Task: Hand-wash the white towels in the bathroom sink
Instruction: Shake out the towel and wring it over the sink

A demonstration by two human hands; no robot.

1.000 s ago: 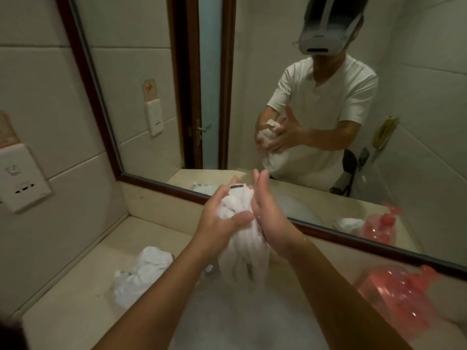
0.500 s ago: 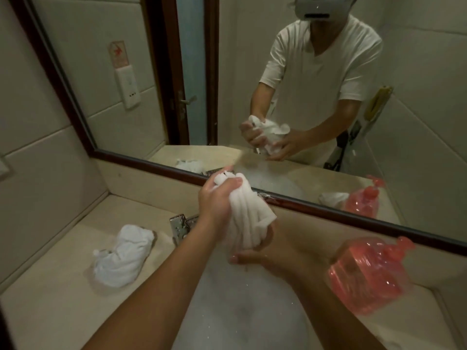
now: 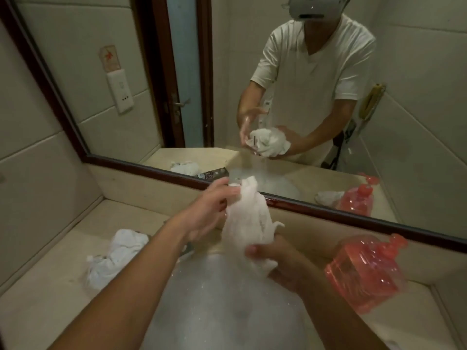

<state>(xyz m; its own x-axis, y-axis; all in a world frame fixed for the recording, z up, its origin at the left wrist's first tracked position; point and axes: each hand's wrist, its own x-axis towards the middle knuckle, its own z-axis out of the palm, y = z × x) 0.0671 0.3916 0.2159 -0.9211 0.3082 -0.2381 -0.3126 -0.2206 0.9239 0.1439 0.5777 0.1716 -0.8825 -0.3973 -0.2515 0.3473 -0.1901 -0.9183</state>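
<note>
Right fingers (image 3: 253,250) curled round towel (image 3: 244,219) bottom, left fingers (image 3: 225,192) seemingly flat against its top.

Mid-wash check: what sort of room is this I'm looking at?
Most likely a bathroom, perhaps a hotel's: a sink full of suds sunk in a beige counter, a wide dark-framed mirror on tiled walls, and a pink bottle, probably soap, beside it.

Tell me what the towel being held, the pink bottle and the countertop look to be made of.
Held towel: soft woven cloth, probably cotton terry; nubbly matte surface, bunches in folds. Pink bottle: thin translucent plastic, glossy; light shines through, highlights on its surface. Countertop: polished beige stone or stone-look slab, faintly sheened; which one cannot be told.
</note>
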